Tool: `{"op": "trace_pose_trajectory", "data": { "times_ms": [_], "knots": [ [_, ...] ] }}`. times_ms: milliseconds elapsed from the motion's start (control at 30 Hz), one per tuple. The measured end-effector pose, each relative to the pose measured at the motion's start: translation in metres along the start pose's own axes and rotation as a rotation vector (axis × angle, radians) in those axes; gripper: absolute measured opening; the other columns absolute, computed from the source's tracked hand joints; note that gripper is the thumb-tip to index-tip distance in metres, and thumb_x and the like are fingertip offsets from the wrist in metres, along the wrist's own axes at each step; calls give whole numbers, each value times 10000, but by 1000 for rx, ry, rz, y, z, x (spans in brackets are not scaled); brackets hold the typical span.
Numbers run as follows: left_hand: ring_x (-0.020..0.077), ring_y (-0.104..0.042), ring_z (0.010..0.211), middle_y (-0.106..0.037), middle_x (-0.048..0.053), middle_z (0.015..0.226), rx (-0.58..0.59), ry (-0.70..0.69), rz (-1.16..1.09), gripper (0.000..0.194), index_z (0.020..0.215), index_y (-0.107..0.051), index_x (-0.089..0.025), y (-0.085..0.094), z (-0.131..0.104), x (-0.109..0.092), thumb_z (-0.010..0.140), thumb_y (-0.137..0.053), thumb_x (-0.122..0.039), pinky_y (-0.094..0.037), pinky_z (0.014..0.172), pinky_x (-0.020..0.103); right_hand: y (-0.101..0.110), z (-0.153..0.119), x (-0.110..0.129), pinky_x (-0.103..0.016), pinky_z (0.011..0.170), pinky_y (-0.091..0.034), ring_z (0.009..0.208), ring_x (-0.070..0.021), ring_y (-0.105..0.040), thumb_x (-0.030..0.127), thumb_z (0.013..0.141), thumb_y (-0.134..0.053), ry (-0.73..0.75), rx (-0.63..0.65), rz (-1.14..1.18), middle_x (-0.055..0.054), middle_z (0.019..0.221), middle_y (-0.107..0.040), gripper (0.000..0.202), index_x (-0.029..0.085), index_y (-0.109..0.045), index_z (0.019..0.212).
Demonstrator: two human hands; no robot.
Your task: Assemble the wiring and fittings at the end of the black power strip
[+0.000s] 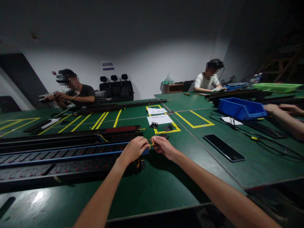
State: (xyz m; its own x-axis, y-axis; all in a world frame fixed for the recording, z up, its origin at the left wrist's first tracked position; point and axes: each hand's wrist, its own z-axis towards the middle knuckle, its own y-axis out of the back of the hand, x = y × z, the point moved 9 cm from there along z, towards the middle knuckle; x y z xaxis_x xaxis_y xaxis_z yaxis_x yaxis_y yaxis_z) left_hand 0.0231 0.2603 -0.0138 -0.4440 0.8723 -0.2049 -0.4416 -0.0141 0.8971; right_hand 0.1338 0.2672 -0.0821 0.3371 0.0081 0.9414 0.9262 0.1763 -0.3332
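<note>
My left hand (135,148) is closed at the right end of a long blue-edged power strip (71,154), its fingertips pinched at a short yellow wire (151,144). From the right, my right hand (165,147) pinches the same wire between thumb and fingers. The wire bends between the two hands, just beyond the strip's end. Fingers hide the wire's ends. Another dark strip (21,173) with sockets lies along the near side. Behind them runs a black strip with a dark red section (122,129).
Small black brackets (168,127) and white papers (160,119) lie ahead. To the right are a dark tablet (223,147), black cables (266,141) and a blue bin (241,108). Another person's hands (282,110) are beside the bin. Two people (83,93) sit across the table.
</note>
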Motion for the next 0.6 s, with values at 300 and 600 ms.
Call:
{"op": "trace_pose_trajectory", "data": {
  "times_ms": [300, 600],
  "knots": [
    [180, -591, 894, -619, 39, 906, -23, -16, 36, 178, 960, -609, -200, 1, 0, 0, 1007, -476, -309, -482, 818, 308, -1, -1, 1, -172, 418, -211, 537, -82, -424, 568, 718, -767, -3, -54, 51, 40, 634, -489, 422, 186, -610, 807],
    [180, -589, 870, -628, 53, 899, -60, -22, 109, 266, 943, -603, -180, 10, 1, -6, 1035, -394, -318, -481, 794, 312, 12, -1, 4, -167, 435, -304, 574, -67, -485, 458, 706, -811, 14, -179, -4, -4, 886, -633, 524, 243, -665, 1160]
  ]
}}
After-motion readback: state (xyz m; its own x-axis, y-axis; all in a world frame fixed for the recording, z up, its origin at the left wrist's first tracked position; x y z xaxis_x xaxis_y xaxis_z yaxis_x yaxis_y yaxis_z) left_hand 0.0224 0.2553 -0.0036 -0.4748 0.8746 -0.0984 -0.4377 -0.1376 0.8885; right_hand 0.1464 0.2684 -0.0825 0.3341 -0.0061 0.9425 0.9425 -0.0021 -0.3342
